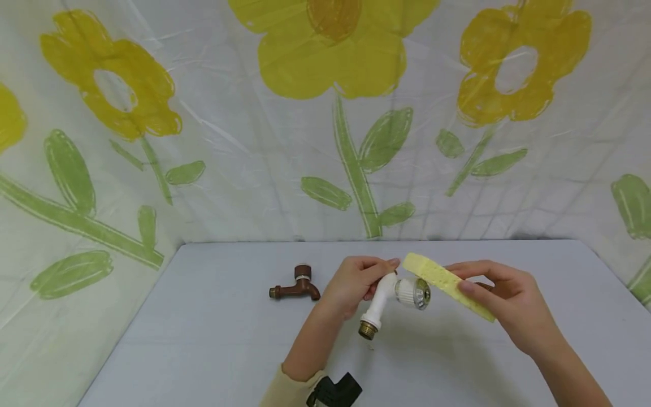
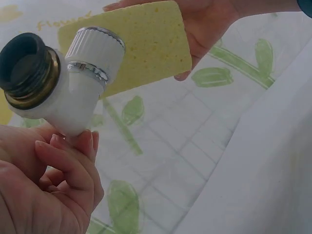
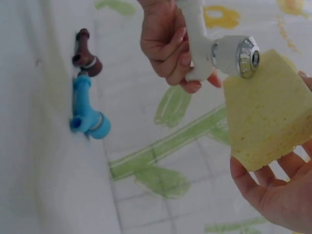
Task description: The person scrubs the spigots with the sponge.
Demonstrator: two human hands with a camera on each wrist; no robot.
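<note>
My left hand (image 1: 348, 285) pinches a white faucet (image 1: 377, 302) at its spout end and holds it up over the table. The faucet's brass threaded inlet (image 2: 29, 73) points down toward me, and its ribbed white knob (image 1: 405, 291) with a chrome cap faces right. In my right hand (image 1: 513, 305) is a yellow sponge (image 1: 450, 284), pinched with the thumb on the near face and the fingers behind. The sponge's flat face lies right at the knob, overlapping its edge in both wrist views.
A brown faucet (image 1: 300, 289) lies on the white table (image 1: 203, 339), left of my left hand. Beside it is a blue faucet (image 3: 84, 107), hidden from the head view. A sheet (image 1: 244, 169) painted with flowers hangs behind the table. My left wrist wears a black device (image 1: 333, 391).
</note>
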